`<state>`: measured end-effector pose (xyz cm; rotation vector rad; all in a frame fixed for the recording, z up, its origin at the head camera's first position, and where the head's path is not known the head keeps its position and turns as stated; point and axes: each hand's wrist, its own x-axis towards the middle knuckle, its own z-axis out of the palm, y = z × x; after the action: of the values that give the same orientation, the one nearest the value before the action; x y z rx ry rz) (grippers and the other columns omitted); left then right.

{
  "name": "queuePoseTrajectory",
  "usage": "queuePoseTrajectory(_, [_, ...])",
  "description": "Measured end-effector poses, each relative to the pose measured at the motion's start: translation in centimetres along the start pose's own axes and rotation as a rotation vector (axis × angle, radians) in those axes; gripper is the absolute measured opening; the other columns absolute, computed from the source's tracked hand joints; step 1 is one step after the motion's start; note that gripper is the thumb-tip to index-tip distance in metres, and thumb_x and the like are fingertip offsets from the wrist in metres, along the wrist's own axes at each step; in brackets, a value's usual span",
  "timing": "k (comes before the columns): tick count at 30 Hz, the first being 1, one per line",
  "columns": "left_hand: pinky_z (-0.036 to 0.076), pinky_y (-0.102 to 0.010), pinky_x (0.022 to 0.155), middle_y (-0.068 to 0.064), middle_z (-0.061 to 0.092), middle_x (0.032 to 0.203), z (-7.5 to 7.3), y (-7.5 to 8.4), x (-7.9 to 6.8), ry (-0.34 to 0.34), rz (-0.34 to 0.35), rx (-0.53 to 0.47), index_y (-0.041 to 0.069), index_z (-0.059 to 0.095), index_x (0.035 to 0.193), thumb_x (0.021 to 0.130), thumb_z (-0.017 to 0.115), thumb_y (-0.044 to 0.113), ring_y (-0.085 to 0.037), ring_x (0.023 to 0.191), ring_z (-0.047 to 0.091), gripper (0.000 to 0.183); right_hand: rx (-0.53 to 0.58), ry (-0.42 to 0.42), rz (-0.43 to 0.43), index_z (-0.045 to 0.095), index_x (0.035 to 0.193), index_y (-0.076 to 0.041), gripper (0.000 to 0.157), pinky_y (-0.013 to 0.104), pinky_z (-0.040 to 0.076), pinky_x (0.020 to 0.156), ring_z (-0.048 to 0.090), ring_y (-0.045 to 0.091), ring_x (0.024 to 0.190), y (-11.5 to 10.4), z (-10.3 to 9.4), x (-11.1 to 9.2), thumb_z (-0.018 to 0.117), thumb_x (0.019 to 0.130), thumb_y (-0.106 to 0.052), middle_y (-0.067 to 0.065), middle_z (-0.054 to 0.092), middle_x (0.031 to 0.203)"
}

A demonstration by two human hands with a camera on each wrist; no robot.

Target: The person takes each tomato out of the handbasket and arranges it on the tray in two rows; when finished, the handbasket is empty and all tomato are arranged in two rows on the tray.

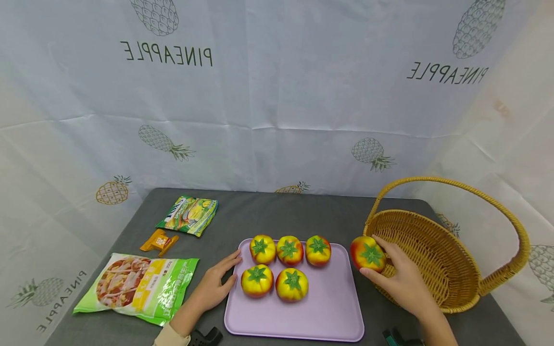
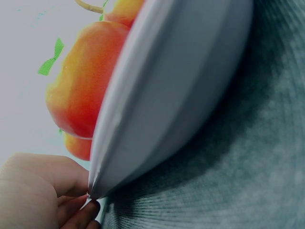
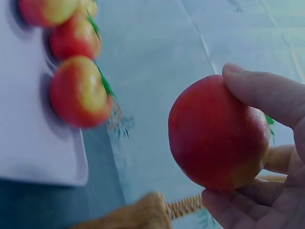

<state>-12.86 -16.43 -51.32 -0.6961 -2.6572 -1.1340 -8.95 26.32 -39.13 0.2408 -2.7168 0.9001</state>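
My right hand [image 1: 400,278] holds a red-and-yellow persimmon [image 1: 368,253] with a green leafy top, between thumb and fingers. It is between the tray's right side and the wicker basket [image 1: 415,250]; in the right wrist view the persimmon [image 3: 217,133] shows its smooth red side. Several similar persimmons [image 1: 292,285] sit on the lilac tray [image 1: 320,312], three in a back row and two in front of them. At the tray's left edge, my left hand [image 1: 213,287] grips the rim; the left wrist view shows its fingertips around the tray edge [image 2: 102,167].
Left of the tray lie a green-and-white food bag [image 1: 143,286], a small orange packet [image 1: 159,241] and a green-yellow packet [image 1: 189,215]. The basket's tall handle [image 1: 454,182] arches over the table's right side. A pineapple-print cloth [image 1: 277,96] hangs behind the dark table [image 1: 268,209].
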Motion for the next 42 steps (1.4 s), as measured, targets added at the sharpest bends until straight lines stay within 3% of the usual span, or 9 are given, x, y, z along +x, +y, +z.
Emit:
queuePoseTrajectory(7, [0.043, -0.051, 0.1, -0.008, 0.051, 0.141, 0.1, -0.1, 0.0, 0.008, 0.012, 0.009, 0.006, 0.06, 0.128, 0.086, 0.062, 0.006, -0.031, 0.126, 0.051, 0.042, 0.022, -0.081, 0.035, 0.049, 0.137, -0.012, 0.074, 0.029, 0.055, 0.076, 0.055, 0.015, 0.094, -1.3, 2.5, -1.0, 0.077, 0.075, -0.041, 0.005, 0.057, 0.12])
queuePoseTrajectory(20, [0.043, -0.051, 0.1, -0.008, 0.051, 0.141, 0.1, -0.1, -0.1, 0.006, 0.007, 0.008, 0.006, 0.059, 0.128, 0.087, 0.062, 0.007, -0.031, 0.126, 0.051, 0.042, 0.114, -0.183, 0.114, 0.055, 0.131, -0.01, 0.075, 0.027, 0.053, 0.078, 0.055, 0.009, 0.094, -1.4, 7.9, -2.5, 0.078, 0.071, -0.049, 0.0, 0.059, 0.119])
queuePoseTrajectory(30, [0.043, -0.05, 0.1, -0.008, 0.051, 0.141, 0.0, 0.0, 0.0, 0.008, 0.009, 0.004, 0.005, 0.059, 0.128, 0.087, 0.061, 0.007, -0.031, 0.126, 0.051, 0.041, 0.123, -0.204, 0.135, 0.053, 0.134, -0.008, 0.079, 0.026, 0.052, 0.081, 0.058, 0.011, 0.1, -1.4, 9.2, -3.0, 0.077, 0.071, -0.049, 0.002, 0.059, 0.125])
queuePoseTrajectory(42, [0.043, -0.05, 0.099, -0.008, 0.052, 0.14, 0.0, 0.0, 0.0, 0.015, 0.017, 0.008, 0.005, 0.059, 0.128, 0.087, 0.061, 0.007, -0.031, 0.125, 0.051, 0.041, 0.118, -0.173, 0.138, 0.053, 0.134, -0.009, 0.074, 0.044, 0.047, 0.096, 0.057, 0.016, 0.112, -1.1, 10.2, -3.4, 0.073, 0.076, -0.05, 0.003, 0.059, 0.127])
